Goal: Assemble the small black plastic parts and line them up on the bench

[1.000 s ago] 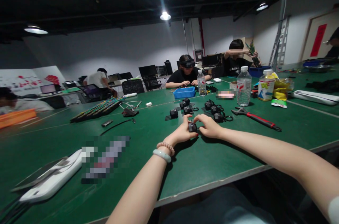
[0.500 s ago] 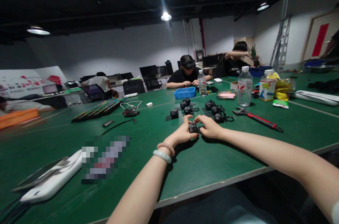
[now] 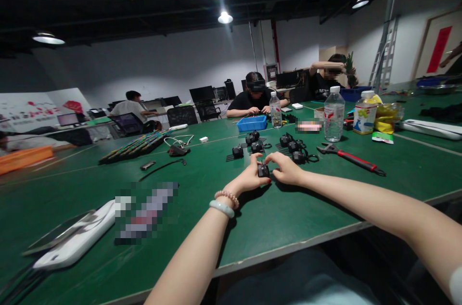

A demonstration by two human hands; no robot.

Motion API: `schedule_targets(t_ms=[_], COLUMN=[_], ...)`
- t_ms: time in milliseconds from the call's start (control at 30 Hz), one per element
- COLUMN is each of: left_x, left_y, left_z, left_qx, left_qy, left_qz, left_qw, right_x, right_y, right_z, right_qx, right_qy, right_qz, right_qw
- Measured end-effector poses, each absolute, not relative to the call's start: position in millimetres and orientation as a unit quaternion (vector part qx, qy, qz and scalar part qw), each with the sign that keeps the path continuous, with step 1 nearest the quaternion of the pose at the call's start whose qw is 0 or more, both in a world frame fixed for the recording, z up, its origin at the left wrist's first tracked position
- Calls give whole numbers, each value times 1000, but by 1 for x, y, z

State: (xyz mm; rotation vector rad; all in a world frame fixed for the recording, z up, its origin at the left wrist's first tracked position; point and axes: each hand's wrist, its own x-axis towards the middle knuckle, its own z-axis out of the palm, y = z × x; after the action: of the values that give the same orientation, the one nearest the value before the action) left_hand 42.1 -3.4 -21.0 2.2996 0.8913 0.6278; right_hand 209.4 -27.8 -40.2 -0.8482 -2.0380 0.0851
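Observation:
Between the thumb and fingers of my left hand (image 3: 252,173) is a small black block-shaped device (image 3: 263,170), held just above or on the green table. My right hand (image 3: 287,170) meets the same device from the right, its index finger bent to the top edge and its other fingers curled. Whether something thin lies between those fingertips is too small to make out. Just beyond my hands lie several similar black devices (image 3: 237,152) with thin dark prongs or leads, and a right-hand group (image 3: 299,157) with looped black cables.
An adjustable wrench (image 3: 352,158) with red-black handle lies right of my hands. Behind stand a water bottle (image 3: 334,115), a second bottle (image 3: 276,110) and a blue tray (image 3: 251,123). Leftward are a black cable (image 3: 162,169) and a white power strip (image 3: 83,233). A co-worker (image 3: 254,95) sits opposite.
My hands keep nearly the same grip on the black device. The view has shifted slightly. At the back right, a person's raised arm and head have moved, and a seated person at left sits more upright.

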Motion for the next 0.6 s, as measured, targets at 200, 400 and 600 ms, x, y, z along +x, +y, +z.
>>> schedule_targets(t_ms=[200,400,600], left_x=[42,41,42], left_y=[-4,-3,-5], left_z=[-21,-22,-21], left_qx=[864,862,864], left_qy=[332,334,330], left_qz=[233,234,234], left_qw=[298,300,300], right_x=[210,209,209], right_y=[-26,-24,-29], right_z=[-42,-44,-41], right_qx=[-351,-352,-346], right_qy=[-823,-822,-813], right_qz=[48,43,35], right_qw=[444,445,467])
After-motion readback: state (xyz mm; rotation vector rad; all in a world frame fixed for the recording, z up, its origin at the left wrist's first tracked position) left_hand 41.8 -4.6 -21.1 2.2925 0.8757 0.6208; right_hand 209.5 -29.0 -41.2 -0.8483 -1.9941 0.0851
